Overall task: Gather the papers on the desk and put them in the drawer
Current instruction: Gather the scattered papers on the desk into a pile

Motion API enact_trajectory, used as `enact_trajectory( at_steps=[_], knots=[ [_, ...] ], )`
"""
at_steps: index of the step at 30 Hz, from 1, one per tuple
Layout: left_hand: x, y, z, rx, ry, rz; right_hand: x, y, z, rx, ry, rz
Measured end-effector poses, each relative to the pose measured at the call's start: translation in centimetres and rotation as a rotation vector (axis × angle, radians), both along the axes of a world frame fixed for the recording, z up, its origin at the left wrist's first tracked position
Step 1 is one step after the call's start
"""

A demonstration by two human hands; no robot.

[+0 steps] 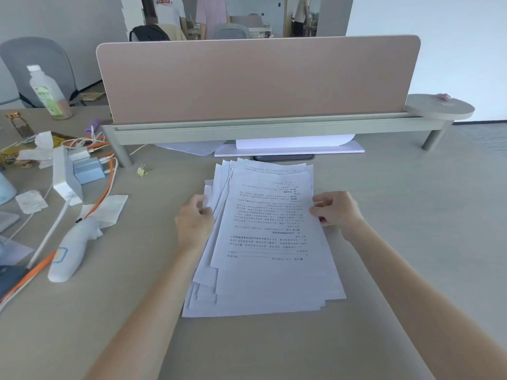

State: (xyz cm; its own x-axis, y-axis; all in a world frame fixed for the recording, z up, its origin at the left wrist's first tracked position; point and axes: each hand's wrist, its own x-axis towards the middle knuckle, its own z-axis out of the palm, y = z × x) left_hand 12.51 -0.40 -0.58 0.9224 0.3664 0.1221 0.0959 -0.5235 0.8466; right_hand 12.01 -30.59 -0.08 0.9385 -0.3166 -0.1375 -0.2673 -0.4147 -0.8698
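A loose stack of printed white papers [269,242] lies fanned out on the grey desk [397,215] in front of me, its text upside down to me. My left hand [193,220] grips the stack's left edge, fingers curled around several sheets. At the right edge, my right hand [336,209] pinches the top sheets. More white sheets [293,142] lie under the raised shelf at the back. No drawer is in view.
A pink divider panel [258,78] stands on a raised shelf [274,127] across the back. To the left lie a white handheld device [72,250], orange cables [105,187], a white box [65,176], tissues and a bottle [48,91]. People stand behind the divider.
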Motion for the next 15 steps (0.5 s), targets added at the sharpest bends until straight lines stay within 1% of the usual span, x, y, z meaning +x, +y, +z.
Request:
enact_trajectory(
  at_steps=[3, 5, 7, 10, 12, 13, 15],
  knots=[
    [1.0, 1.2, 0.4, -0.203, 0.106, 0.081, 0.1, -0.3, 0.1, 0.050, 0.010, -0.002],
    [1.5, 2.1, 0.3, -0.282, 0.154, 0.088, 0.0, -0.3, 0.1, 0.052, 0.016, -0.002],
    [1.6, 2.1, 0.3, -0.259, 0.173, 0.062, 0.1, 0.0, 0.1, 0.034, 0.014, 0.003],
    [1.3, 1.1, 0.7, -0.188, 0.149, 0.021, 0.2, 0.4, 0.3, 0.016, 0.007, 0.020],
    [1.3, 0.8, 0.8, -0.105, 0.119, 0.001, 0.2, 0.6, 0.5, -0.010, 0.005, 0.024],
    [1.4, 0.9, 0.9, -0.058, 0.110, -0.001, 0.1, 0.7, 0.6, -0.041, -0.006, 0.016],
    [1.6, 1.5, 1.0, 0.012, 0.119, 0.004, -0.1, 0.7, 0.7, -0.181, -0.028, 0.017]
  ],
)
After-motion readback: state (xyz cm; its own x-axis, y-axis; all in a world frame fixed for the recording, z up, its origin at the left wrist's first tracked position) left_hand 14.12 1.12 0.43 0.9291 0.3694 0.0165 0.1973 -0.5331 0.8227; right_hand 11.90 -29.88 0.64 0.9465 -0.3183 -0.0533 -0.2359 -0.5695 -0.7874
